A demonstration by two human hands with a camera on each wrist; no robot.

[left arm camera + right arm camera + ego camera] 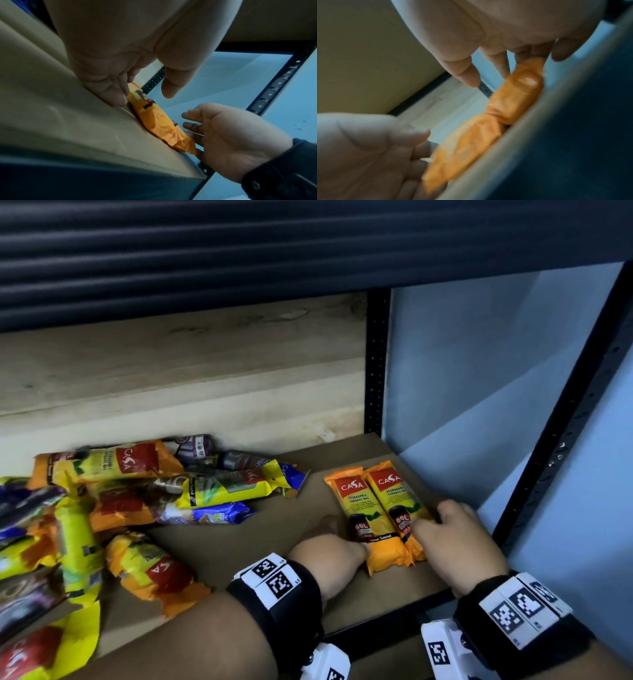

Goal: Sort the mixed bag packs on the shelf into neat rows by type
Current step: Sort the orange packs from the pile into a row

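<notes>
Two orange-and-yellow CASA garbage bag packs lie side by side at the right end of the brown shelf board [260,546]: the left pack [359,508] and the right pack [397,498]. My left hand [339,542] presses straight fingers against the left pack's outer side near its front end. My right hand [438,522] rests its fingers on the right pack's outer edge. In the left wrist view my left hand's fingers [118,94] touch the orange pack [154,119] with the thumb held apart. In the blurred right wrist view my right hand's fingers [498,63] touch the orange pack [513,97].
A jumbled pile of mixed packs [137,494], yellow, orange, blue and purple, fills the shelf's left half. Black perforated posts stand at the back right [376,364] and front right [565,440]. A wooden panel [171,378] backs the shelf. Bare board lies between pile and row.
</notes>
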